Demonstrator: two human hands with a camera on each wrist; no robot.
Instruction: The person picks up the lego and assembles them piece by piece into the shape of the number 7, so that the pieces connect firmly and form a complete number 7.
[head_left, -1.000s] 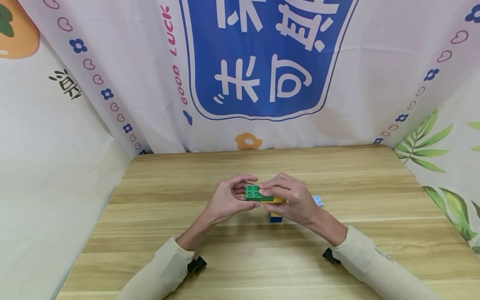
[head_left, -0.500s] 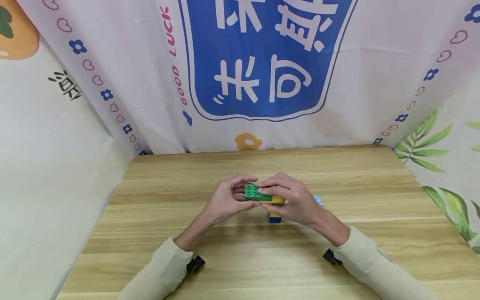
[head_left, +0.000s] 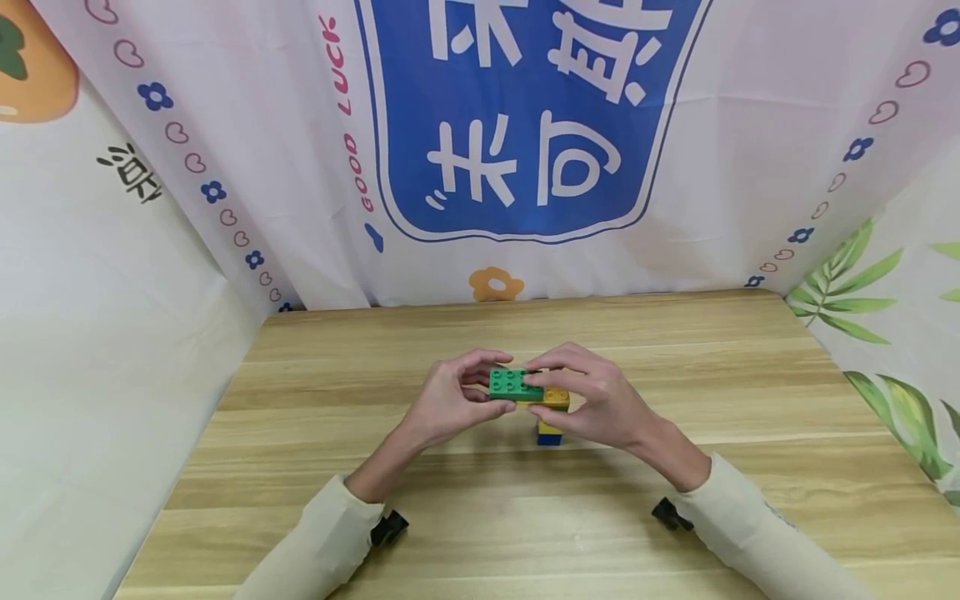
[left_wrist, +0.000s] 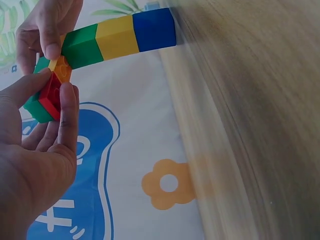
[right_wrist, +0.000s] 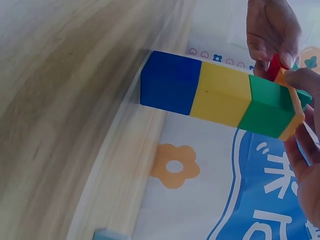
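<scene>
A tower of toy building bricks stands on the table, with a blue brick at the bottom, then a yellow brick and a green brick. Across its top lies a thin orange brick. A flat green studded brick sits over the orange one and juts left. Under that overhang my left hand pinches a red brick between thumb and fingers, beside the orange one. My right hand grips the orange brick's edges, its index fingertip on the green studs.
A light blue brick lies on the wooden table, mostly behind my right hand in the head view. A printed white cloth hangs along the table's back edge. A black wrist device shows under the left sleeve.
My right hand has shifted slightly right and its fingers have spread, uncovering more of the green and orange bricks. The left hand stays nearly where it was.
</scene>
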